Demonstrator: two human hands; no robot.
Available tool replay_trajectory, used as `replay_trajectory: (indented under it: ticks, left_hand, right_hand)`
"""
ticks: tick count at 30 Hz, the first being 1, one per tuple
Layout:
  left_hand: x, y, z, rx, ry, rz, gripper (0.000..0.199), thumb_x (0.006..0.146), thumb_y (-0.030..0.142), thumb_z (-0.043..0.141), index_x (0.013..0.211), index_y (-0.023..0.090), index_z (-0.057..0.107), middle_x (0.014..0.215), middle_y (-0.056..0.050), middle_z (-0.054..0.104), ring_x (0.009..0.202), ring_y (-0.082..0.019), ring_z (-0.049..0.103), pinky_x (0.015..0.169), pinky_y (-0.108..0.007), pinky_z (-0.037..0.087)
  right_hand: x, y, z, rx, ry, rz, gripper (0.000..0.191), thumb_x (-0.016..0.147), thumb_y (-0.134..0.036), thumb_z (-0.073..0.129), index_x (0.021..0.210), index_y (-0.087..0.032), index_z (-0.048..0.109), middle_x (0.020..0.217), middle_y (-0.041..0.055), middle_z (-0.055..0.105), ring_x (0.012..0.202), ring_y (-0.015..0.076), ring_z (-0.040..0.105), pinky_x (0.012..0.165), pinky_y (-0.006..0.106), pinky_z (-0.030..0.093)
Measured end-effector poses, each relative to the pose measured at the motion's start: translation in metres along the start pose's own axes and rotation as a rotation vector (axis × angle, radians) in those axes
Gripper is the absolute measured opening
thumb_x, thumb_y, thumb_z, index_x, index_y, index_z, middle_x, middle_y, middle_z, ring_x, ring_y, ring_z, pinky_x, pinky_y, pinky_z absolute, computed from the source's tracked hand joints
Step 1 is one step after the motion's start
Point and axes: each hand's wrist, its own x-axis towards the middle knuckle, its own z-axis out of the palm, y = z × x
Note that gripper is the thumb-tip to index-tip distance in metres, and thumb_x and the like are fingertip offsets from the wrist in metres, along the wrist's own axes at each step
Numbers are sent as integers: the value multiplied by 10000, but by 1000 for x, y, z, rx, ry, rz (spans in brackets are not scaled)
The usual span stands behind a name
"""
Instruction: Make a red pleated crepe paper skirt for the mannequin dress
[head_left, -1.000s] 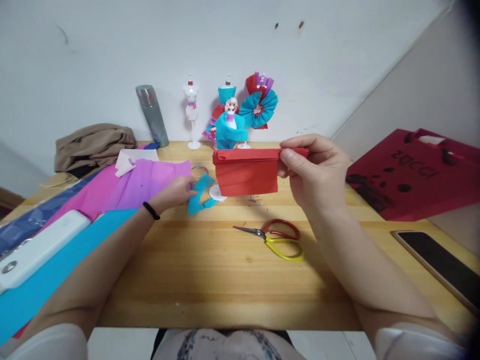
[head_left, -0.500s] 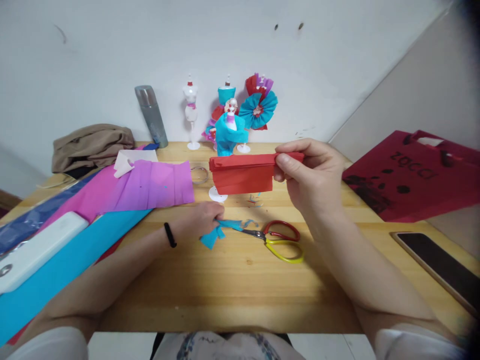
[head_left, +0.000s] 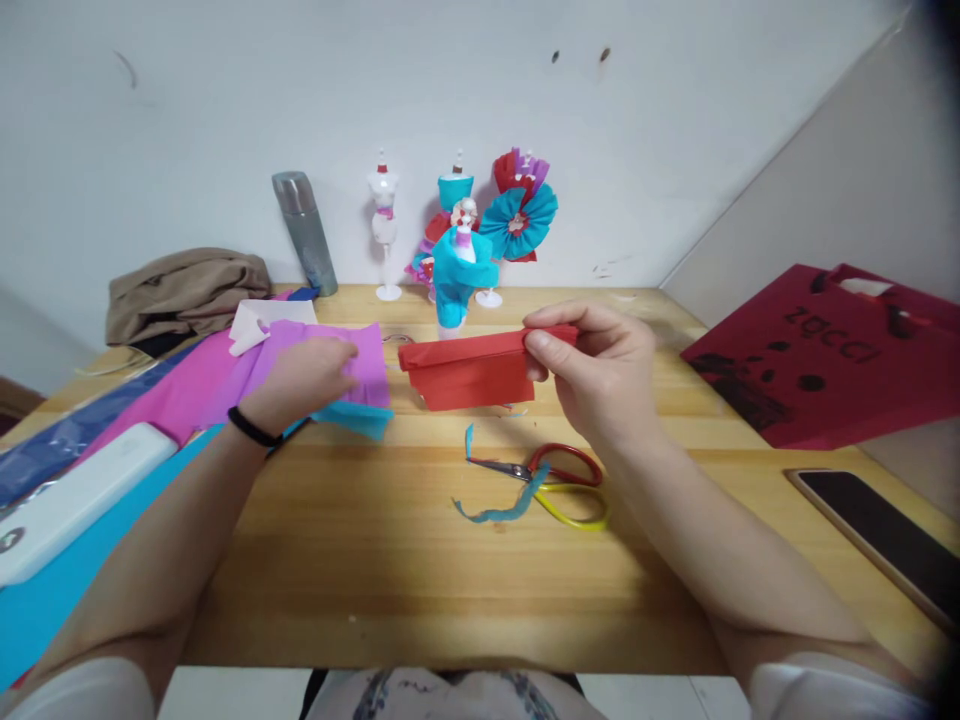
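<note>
My right hand (head_left: 596, 365) pinches a folded strip of red crepe paper (head_left: 472, 375) by its upper right corner, and the strip hangs above the table. Motion blurs my left hand (head_left: 319, 375), which is over the purple crepe paper (head_left: 371, 355) at the left; its fingers are smeared. A blue crepe paper piece (head_left: 356, 418) shows just below that hand, and whether the fingers hold it is unclear. On the table under the red strip lie open scissors (head_left: 525, 472) with one red and one yellow handle. A thin blue scrap (head_left: 495, 515) lies across the yellow handle.
Small mannequins (head_left: 454, 270) dressed in coloured paper stand by the wall, beside a grey flask (head_left: 304, 230). Brown cloth (head_left: 187, 290) and a white flat object (head_left: 82, 500) are on the left. A red bag (head_left: 825, 360) and a phone (head_left: 877, 535) are on the right.
My left hand has moved left from the scissors tip to the purple paper, and most blue scraps have left that spot. My right hand has brought the red strip slightly left and down.
</note>
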Motion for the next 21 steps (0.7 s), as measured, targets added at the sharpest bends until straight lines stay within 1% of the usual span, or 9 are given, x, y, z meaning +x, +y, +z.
replay_trajectory:
  ticks: [1, 2, 5, 6, 8, 10, 13, 16, 21]
  left_hand:
    - [-5, 4, -8, -21, 82, -47, 186, 846, 273, 513, 857, 147, 650, 784, -79, 667, 753, -209, 602, 657, -307, 418]
    - [-10, 10, -14, -192, 138, -82, 251, 863, 351, 525, 888, 145, 667, 786, -84, 687, 734, -202, 617, 646, -302, 439]
    - [-22, 33, -22, -697, 83, -51, 514, 869, 562, 516, 1105, 130, 663, 700, -68, 706, 612, -186, 634, 556, -290, 479]
    - [-24, 40, -20, -729, 79, -69, 570, 830, 542, 593, 1226, 133, 620, 667, -47, 707, 592, -180, 638, 528, -270, 469]
    - [-24, 50, -11, -796, 16, -99, 874, 702, 423, 768, 1459, 149, 427, 717, -25, 738, 655, -188, 682, 552, -252, 485]
    - [-21, 57, 1, -980, -22, -37, 1067, 655, 375, 812, 1541, 121, 274, 744, -31, 748, 701, -209, 713, 595, -273, 523]
    - [-17, 62, 13, -1147, -32, 0, 1140, 661, 304, 838, 1573, 120, 179, 733, -28, 740, 681, -215, 722, 580, -273, 529]
    - [-16, 65, 19, -1263, 5, -56, 1161, 672, 221, 849, 1586, 171, 134, 754, -7, 739, 676, -196, 726, 573, -257, 536]
    - [-14, 71, 42, -1600, -2, -93, 1225, 694, 252, 847, 1594, 235, 16, 872, -26, 767, 772, -185, 751, 670, -259, 567]
  right_hand:
    - [0, 1, 1, 0, 6, 12, 100, 741, -375, 819, 796, -345, 743, 608, -26, 650, 449, 155, 560, 421, 349, 510]
    - [0, 2, 1, -2, 14, 22, 99, 739, -373, 820, 795, -344, 744, 616, -25, 655, 454, 155, 561, 427, 349, 519]
    - [0, 3, 1, -16, 35, 21, 103, 736, -373, 821, 794, -341, 742, 627, -21, 662, 466, 157, 567, 435, 347, 530]
    - [0, 3, 1, -23, 37, 12, 103, 738, -373, 820, 795, -340, 740, 623, -22, 659, 467, 158, 569, 435, 345, 530]
    - [-1, 2, 2, -44, 34, -3, 94, 751, -369, 811, 793, -335, 734, 618, -24, 652, 468, 157, 574, 440, 342, 530]
    - [-3, 0, 3, -71, 27, -15, 84, 760, -348, 803, 787, -321, 729, 634, -25, 657, 469, 153, 582, 446, 340, 529]
    - [-5, -4, 7, -122, 40, -52, 63, 766, -299, 792, 776, -298, 730, 689, -15, 686, 489, 153, 600, 460, 337, 519]
    - [-8, -6, 9, -212, 67, -140, 42, 784, -292, 772, 783, -290, 729, 745, 0, 713, 555, 174, 632, 512, 352, 525]
    - [-12, -4, 8, -434, 99, -349, 24, 826, -317, 723, 825, -336, 737, 754, 21, 726, 672, 218, 651, 622, 398, 534]
